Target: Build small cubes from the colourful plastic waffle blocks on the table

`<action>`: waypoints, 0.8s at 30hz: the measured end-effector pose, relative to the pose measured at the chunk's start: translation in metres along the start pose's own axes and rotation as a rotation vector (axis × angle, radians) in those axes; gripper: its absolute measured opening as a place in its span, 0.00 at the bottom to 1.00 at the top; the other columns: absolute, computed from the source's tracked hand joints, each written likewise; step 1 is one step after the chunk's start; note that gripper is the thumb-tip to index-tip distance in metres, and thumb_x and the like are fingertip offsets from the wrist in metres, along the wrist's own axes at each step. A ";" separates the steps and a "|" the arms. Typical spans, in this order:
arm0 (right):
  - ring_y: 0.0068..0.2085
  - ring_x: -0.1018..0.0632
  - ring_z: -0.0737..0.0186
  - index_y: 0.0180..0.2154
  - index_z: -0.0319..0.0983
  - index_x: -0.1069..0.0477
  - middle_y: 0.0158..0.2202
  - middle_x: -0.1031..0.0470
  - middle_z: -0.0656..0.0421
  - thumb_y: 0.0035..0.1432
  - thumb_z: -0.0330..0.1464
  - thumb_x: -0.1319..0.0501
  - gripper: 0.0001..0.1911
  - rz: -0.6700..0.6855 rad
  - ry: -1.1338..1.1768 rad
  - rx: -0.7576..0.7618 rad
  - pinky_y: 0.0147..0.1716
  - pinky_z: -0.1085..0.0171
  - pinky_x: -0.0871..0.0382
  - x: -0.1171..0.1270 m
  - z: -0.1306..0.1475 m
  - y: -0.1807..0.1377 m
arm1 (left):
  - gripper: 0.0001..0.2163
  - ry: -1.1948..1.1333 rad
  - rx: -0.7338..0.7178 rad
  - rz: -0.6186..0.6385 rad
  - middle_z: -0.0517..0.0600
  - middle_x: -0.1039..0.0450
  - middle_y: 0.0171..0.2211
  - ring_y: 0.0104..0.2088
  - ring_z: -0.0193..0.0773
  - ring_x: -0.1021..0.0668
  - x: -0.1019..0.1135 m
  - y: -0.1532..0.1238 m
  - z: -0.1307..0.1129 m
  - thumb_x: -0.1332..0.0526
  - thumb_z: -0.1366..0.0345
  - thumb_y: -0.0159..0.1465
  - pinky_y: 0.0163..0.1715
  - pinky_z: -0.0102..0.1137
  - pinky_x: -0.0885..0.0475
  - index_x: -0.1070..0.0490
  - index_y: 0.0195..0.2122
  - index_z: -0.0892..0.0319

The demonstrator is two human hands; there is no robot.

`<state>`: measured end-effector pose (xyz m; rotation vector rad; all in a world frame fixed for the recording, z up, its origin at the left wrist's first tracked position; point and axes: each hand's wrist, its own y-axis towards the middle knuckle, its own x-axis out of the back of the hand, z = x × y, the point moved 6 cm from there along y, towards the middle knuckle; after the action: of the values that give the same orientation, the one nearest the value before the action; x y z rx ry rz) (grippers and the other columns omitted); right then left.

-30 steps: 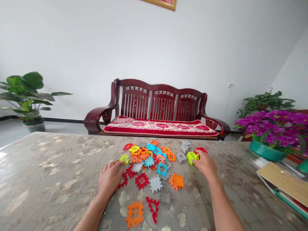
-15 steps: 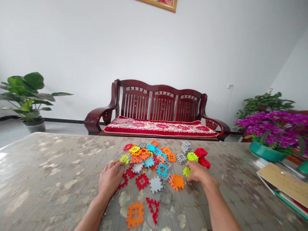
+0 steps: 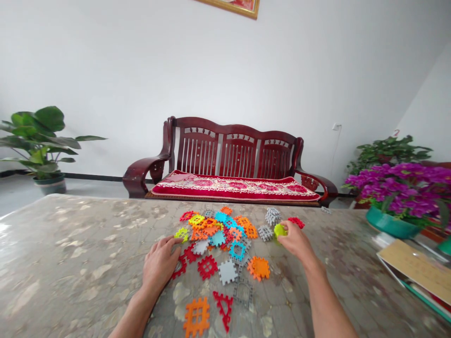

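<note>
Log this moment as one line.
left hand: resting on red plastic tile | right hand: gripping lime-green plastic tile | marbled table

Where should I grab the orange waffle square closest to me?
Pinch the orange square by its near toothed edge, coming from above on your side. It lies flat on the table, apart from the red triangle, so its notched rim and open holes give fingertips purchase.

Plain white wall point(image 3: 141, 56) behind, lit evenly by soft daylight. At 12 o'clock, dark red wooden bench sofa point(image 3: 229, 150) with slatted back, topped by red floral cushion point(image 3: 236, 185). Gilt picture frame point(image 3: 236, 5) cut off at the top edge. At 9 o'clock, broad-leaved potted plant point(image 3: 38, 136) on grey floor point(image 3: 14, 192). At 3 o'clock, purple flowers point(image 3: 401, 183) in teal pot point(image 3: 391, 224), leafy green plant point(image 3: 387, 150) behind. Marbled table point(image 3: 70, 263) across the foreground.
</note>
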<state>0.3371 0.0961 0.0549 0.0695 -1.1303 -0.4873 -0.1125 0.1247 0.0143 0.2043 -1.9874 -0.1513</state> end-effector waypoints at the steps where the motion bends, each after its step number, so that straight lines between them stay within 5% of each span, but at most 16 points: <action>1: 0.45 0.24 0.58 0.46 0.38 0.30 0.44 0.24 0.53 0.45 0.30 0.42 0.22 -0.044 0.016 -0.007 0.44 0.64 0.34 0.003 -0.003 0.003 | 0.17 0.003 0.003 0.005 0.47 0.28 0.55 0.55 0.44 0.28 0.000 0.000 0.000 0.49 0.63 0.62 0.53 0.36 0.35 0.24 0.48 0.48; 7: 0.48 0.25 0.54 0.50 0.38 0.32 0.46 0.24 0.51 0.52 0.34 0.43 0.22 -0.228 -0.032 -0.075 0.49 0.59 0.35 0.007 -0.017 0.007 | 0.17 0.011 -0.007 -0.003 0.47 0.28 0.55 0.54 0.43 0.28 -0.001 0.000 0.001 0.49 0.63 0.63 0.55 0.36 0.36 0.25 0.48 0.48; 16: 0.50 0.27 0.53 0.50 0.38 0.32 0.49 0.27 0.51 0.55 0.37 0.43 0.21 -0.236 -0.092 -0.024 0.51 0.60 0.37 -0.013 -0.022 0.003 | 0.16 -0.010 -0.011 -0.020 0.47 0.27 0.54 0.54 0.43 0.28 -0.001 0.001 0.002 0.48 0.63 0.62 0.55 0.36 0.36 0.24 0.47 0.48; 24: 0.51 0.29 0.52 0.46 0.38 0.29 0.48 0.26 0.50 0.58 0.38 0.46 0.18 -0.365 -0.018 0.104 0.53 0.57 0.38 -0.005 0.005 -0.008 | 0.17 -0.017 0.005 -0.002 0.48 0.29 0.56 0.55 0.44 0.29 -0.003 0.000 0.002 0.49 0.63 0.62 0.55 0.38 0.36 0.24 0.48 0.48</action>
<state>0.3282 0.0916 0.0508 0.3672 -1.1644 -0.7541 -0.1131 0.1252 0.0111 0.2088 -2.0043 -0.1499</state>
